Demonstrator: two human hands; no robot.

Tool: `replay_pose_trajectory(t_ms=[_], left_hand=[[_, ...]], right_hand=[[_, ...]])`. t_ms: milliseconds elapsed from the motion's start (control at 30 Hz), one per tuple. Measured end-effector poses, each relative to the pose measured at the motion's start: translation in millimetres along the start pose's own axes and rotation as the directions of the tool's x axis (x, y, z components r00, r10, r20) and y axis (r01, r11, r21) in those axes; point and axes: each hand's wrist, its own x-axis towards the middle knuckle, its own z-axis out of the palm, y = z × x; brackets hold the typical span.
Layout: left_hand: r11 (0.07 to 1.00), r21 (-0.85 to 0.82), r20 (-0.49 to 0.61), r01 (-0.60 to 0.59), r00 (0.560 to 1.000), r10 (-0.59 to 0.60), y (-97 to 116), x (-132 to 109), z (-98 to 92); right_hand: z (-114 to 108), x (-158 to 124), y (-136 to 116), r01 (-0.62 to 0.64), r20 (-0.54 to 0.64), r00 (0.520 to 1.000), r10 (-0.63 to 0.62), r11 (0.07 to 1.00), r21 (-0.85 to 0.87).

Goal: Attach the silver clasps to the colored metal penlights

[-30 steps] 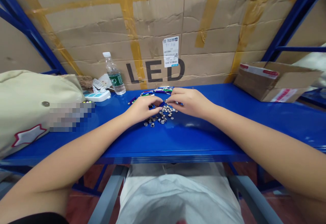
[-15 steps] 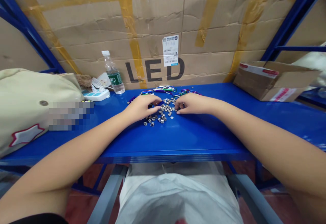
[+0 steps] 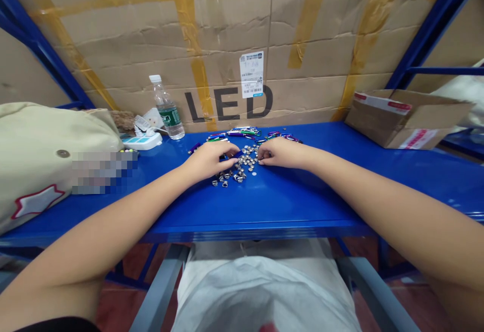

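Small round silver metal discs [image 3: 247,160] lie loose on the blue table between my hands. My left hand [image 3: 212,158] rests at their left edge, its thumb and forefinger apart around a gap. Closer to me, below that hand, are several shiny silver metal clips [image 3: 225,176]. On the right edge of the discs, my right hand [image 3: 278,151] is curled, fingertips and thumb drawn close together; what they pinch, if anything, is too small to make out. Behind the hands are coloured metallic carabiner-like pieces [image 3: 242,132], partly covered by my fingers.
A water bottle [image 3: 169,113] and a white power strip [image 3: 141,141] stand at the back left. The cream bag [image 3: 45,140] takes up the left end of the table. At the right is an open cardboard box [image 3: 397,120]. Taped cardboard [image 3: 151,45] walls the back.
My right hand has shifted slightly left toward the discs, and its fingers have drawn closer together. My left hand has stayed nearly still.
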Motion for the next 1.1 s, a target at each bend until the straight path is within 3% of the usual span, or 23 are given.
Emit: replay_pose_trajectory(t_ms=[633,767,967,1100], left_hand=[[1.000,-0.014,0.056,0.005,0.998,-0.004,0.1,0.8,-0.7],[1.000,-0.017,0.055,0.002,0.998,-0.001,0.4,0.5,-0.5],[1.000,-0.024,0.058,0.001,0.998,0.000,1.0,0.3,-1.0],[0.999,-0.039,0.051,0.006,0.999,-0.004,0.7,0.3,-1.0]], right_hand=[[3.9,4.1,4.0,-0.054,-0.018,0.998,0.054,0.998,-0.020],[4.9,4.9,5.7,-0.025,0.002,1.000,0.025,1.000,0.001],[5.6,5.1,7.2,-0.081,-0.012,0.997,0.082,0.996,0.048],[5.7,4.3,7.0,-0.060,-0.055,0.996,0.069,0.986,0.154]])
